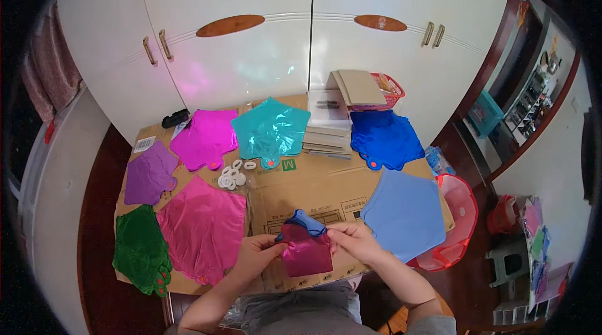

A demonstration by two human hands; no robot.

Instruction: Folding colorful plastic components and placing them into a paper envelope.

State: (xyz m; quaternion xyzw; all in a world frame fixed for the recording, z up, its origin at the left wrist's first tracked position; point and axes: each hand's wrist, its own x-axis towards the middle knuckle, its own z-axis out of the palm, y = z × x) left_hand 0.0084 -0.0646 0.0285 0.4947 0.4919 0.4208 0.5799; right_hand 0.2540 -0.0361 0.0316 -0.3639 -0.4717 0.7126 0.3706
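Observation:
A small folded foil balloon (pixel 306 250), shiny magenta with a blue part at its top, is held between my two hands above the front edge of the cardboard. My left hand (pixel 260 251) pinches its left side between thumb and fingers. On the opposite side, my right hand (pixel 355 241) grips the upper right corner the same way. Flat foil balloons lie around the cardboard: pink (pixel 204 228), green (pixel 139 250), purple (pixel 149 175), magenta (pixel 204 137), teal (pixel 271 131), dark blue (pixel 387 137) and light blue (pixel 404 216). Several have small red spots on their tabs.
Small white rings (pixel 232 177) are heaped left of the middle. Behind stand stacked cards (pixel 327 137), a cardboard flap (pixel 357 87) and a red basket (pixel 396 89). A black object (pixel 175 118) lies back left. A red tub (pixel 463 222) and a grey stool (pixel 506 265) are at the right.

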